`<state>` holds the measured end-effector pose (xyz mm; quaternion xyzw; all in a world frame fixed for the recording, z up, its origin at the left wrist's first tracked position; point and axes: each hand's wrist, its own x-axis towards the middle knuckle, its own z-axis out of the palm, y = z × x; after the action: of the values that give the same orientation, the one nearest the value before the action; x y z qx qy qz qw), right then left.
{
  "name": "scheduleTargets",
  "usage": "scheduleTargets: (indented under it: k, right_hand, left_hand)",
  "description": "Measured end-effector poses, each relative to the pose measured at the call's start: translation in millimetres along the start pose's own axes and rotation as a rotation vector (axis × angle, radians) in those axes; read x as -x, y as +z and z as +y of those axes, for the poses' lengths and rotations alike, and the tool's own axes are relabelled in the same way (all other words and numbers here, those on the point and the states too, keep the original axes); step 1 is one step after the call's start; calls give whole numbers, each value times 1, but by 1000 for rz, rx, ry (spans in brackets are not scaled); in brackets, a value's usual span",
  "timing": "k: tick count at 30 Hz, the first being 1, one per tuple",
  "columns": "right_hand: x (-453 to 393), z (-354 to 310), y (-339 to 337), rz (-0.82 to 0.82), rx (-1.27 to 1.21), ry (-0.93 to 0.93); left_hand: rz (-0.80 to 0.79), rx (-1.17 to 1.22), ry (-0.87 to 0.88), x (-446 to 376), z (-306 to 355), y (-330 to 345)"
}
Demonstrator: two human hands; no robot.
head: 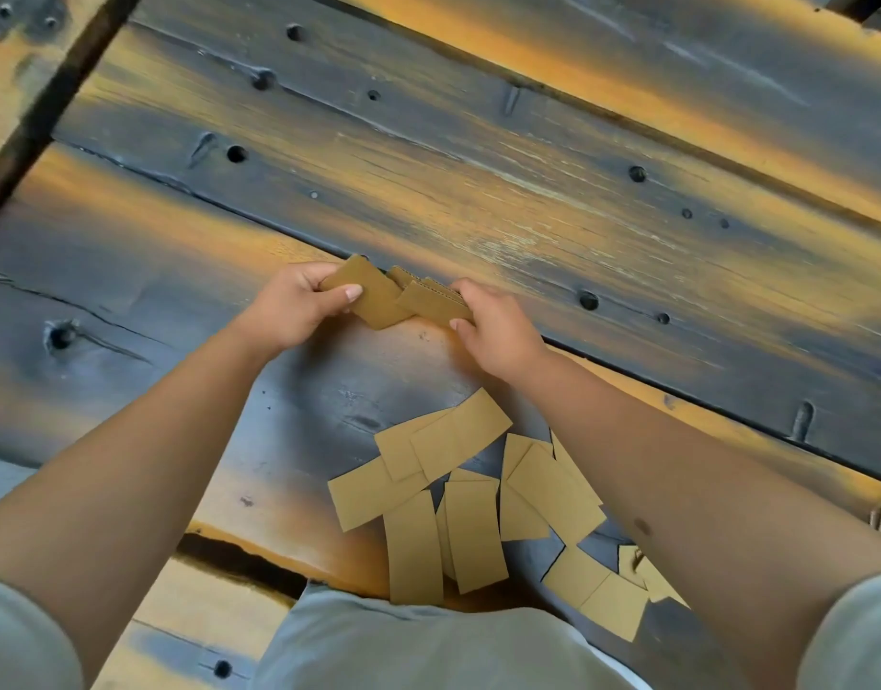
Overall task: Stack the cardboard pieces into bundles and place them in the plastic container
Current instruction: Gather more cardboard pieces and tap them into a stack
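My left hand (299, 306) pinches a flat brown cardboard piece (373, 296) by its left end, thumb on top. My right hand (498, 331) grips a small stack of cardboard pieces (433, 301) whose corrugated edges show, and it overlaps the left piece in the middle. Both hands hover just above the wooden table (478, 191). Closer to me lies a loose pile of several cardboard pieces (458, 490), fanned out and overlapping between my forearms. No plastic container is in view.
The table is made of worn dark planks with orange patches, bolt holes and gaps between boards. More cardboard pieces (607, 600) lie near the front edge under my right forearm. My light grey shirt (403, 644) fills the bottom of the view.
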<state>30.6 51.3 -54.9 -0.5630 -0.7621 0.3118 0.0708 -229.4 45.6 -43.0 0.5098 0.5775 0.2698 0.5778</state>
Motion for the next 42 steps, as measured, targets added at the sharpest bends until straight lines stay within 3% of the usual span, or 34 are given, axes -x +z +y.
scheduleTargets:
  k: [5,10,15,21,27,30,33,34,38,42]
  right_hand:
    - [-1,3,-5,-40,23,-21]
    - [0,11,-11,5,-19,98]
    - [1,12,-8,-70,-68,89]
    - [8,6,-5,-276,-215,28]
    - [10,-3,2,-123,101,-18]
    - [7,-11,3,-132,221,-33]
    - [4,-20,4,-170,297,-62]
    - [3,-23,5,-179,325,-65]
    - [1,-28,6,-169,358,-52]
    - [5,-19,0,-156,334,-6]
  left_hand:
    - [6,89,-163,11,-18,5]
    - [89,6,-119,17,-21,6]
    - [-55,-236,-29,22,-19,29]
    - [282,-586,155,3,-15,64]
    - [367,-566,27,-1,-10,82]
    - [498,-830,192,5,-2,79]
    - [341,-1071,486,3,12,81]
    - [257,-1138,496,0,14,82]
    - [25,-1295,271,-11,10,76]
    - [-52,-1239,328,-15,9,64]
